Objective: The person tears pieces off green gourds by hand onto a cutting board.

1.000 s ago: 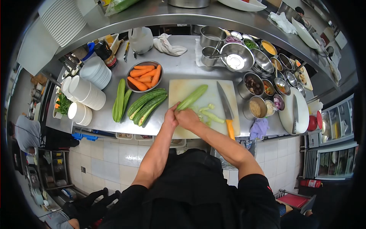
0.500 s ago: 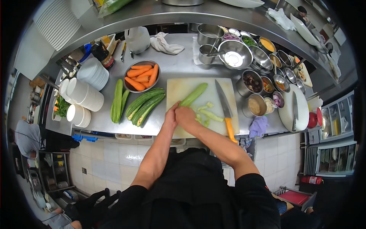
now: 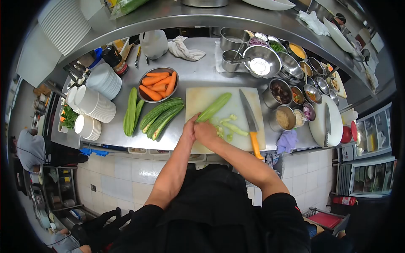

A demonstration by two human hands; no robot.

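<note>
One pale-green vegetable (image 3: 216,106) slants over cutting board (image 3: 247,93), near end at person's hands. Left hand (image 3: 190,127) looks clamped on that end. Right hand (image 3: 205,132) presses close against left, fingers curled; can't tell from here what they grip. Green scraps (image 3: 234,129) lie just beside, on board. Orange-handled knife (image 3: 249,113) rests along board's right side, handle toward person. Left of board, dark-green ridged vegetables (image 3: 163,117) sit below carrot bowl (image 3: 177,86).

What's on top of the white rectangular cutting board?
The board bears light green scraps and a yellow-handled metal knife. A long pale-green vegetable extends over it from the left hand and right hand, which hide its near end and the surface beneath.
</note>
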